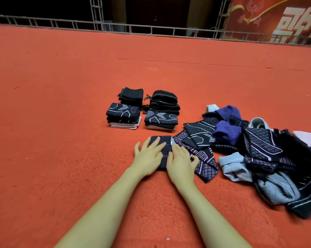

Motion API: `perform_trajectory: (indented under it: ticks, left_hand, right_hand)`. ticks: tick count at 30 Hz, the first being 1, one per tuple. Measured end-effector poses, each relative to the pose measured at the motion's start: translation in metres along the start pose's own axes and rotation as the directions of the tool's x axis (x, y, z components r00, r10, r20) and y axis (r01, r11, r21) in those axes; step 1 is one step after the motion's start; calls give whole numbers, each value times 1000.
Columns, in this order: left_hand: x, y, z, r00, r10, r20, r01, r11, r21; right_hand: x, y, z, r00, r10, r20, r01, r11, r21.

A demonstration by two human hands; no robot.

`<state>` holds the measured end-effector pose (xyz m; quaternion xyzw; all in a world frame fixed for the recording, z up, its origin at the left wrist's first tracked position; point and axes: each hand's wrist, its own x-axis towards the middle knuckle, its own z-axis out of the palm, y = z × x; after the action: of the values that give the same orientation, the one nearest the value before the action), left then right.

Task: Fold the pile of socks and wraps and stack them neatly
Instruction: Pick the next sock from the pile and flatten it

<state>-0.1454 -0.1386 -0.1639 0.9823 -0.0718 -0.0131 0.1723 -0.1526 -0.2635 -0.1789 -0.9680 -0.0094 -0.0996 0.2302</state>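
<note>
Dark navy folded sock (161, 145) flat on the red carpet (61, 122), a thin purple line across it, pale edge at its right. Left hand (148, 158) lies flat on it, fingers straight and spread; right hand (180, 162) presses beside, thumb and forefinger pinching the patterned wrap (203, 158) alongside. Four folded stacks (142, 111) beyond, loose pile (267, 154) right.

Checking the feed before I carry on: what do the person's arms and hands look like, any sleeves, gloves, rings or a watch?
Both forearms are bare as far as the view reaches, with no sleeve showing. The left hand and right hand wear no gloves. No watch, bracelet or wristband shows at either wrist, and no ring is visible on the fingers in view. No cables, straps or markings appear on either arm.
</note>
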Motion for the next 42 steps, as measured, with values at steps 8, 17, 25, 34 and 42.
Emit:
perform_trajectory:
  ticks: [8,17,25,34,42]
  left_hand:
    - [7,-9,-16,998,63,-30,-62,997,54]
    - [0,-12,-37,943,282,-177,-214,920,329]
    - [-9,-21,-67,911,357,-204,-260,884,388]
    - [-24,-28,-52,907,389,-162,-361,915,179]
    - [-62,-38,-27,794,503,-342,-415,859,300]
  right_hand:
    - [-3,-1,5,996,-1,-89,-8,995,-97]
    - [-4,-2,1,917,-248,-314,245,968,-51]
    - [5,-3,-27,675,-593,-439,487,805,-339]
    - [-8,12,-35,688,-661,-301,632,749,-199]
    - [-31,19,-38,803,-443,-399,477,879,-16]
